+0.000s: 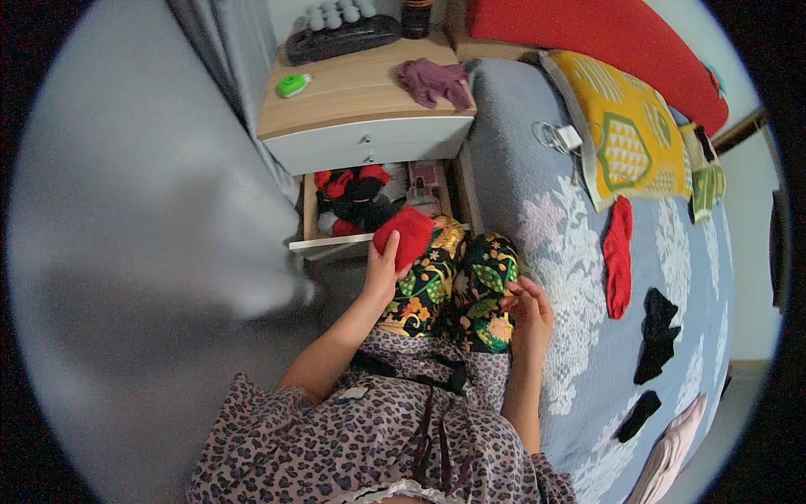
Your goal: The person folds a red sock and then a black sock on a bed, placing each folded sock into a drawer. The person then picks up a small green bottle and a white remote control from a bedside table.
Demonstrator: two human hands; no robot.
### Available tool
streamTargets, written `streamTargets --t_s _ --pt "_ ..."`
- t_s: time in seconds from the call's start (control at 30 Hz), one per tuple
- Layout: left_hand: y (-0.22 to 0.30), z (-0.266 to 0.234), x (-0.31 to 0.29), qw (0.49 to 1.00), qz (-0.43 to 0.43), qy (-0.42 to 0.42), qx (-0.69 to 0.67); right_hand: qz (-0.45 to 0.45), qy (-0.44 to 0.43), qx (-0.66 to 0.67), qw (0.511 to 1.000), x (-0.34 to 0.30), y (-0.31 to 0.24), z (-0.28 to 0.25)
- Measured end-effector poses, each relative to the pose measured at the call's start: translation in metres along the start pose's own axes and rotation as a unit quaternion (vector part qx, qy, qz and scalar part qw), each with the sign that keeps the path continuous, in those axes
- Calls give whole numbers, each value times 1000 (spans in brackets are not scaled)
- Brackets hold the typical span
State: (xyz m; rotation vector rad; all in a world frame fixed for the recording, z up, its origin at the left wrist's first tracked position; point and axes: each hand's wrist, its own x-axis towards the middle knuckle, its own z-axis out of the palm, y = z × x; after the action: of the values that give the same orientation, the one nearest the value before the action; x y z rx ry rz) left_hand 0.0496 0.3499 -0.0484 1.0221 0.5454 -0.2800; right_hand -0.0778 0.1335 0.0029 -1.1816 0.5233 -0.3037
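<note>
My left hand (384, 270) is closed on a bundled red sock (409, 235), held above my knee by the front of the pulled-out drawer (340, 242). Red and black socks (359, 197) lie heaped in the drawer's left part, with small items beside them. Beside my other knee, next to the bed, my right hand (531, 312) has its fingers loosely bent and apart, with nothing in it. A long red sock (618, 259) lies flat on the bed. Nearer me on the bed are a black sock pair (658, 334) and a smaller black sock (641, 416).
The nightstand (344, 105) bears a green gadget (293, 85), a mauve cloth (434, 83) and a dark case (344, 39). On the bed (520, 109) are a yellow pillow (642, 126), a white charger (567, 139) and pale folded fabric (669, 454). A grey curtain (143, 210) hangs left.
</note>
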Motion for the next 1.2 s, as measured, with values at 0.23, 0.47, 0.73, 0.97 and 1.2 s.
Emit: streamTargets --t_s 0.23,0.47,0.73,0.97,1.2 --pt "-14 -30 37 996 62 -58 -30 14 -40 -28 999 3 -2 15" --pt "-28 3 13 972 95 -139 161 -45 -15 -160 986 6 -31 -2" --pt "-50 109 -42 659 470 -402 429 -85 106 -249 959 -4 -74 -123" --pt "-98 211 -71 419 559 -593 400 -73 274 103 953 -32 -51 -197" --pt "-126 220 -65 331 580 -573 475 6 334 -82 939 26 -76 -212"
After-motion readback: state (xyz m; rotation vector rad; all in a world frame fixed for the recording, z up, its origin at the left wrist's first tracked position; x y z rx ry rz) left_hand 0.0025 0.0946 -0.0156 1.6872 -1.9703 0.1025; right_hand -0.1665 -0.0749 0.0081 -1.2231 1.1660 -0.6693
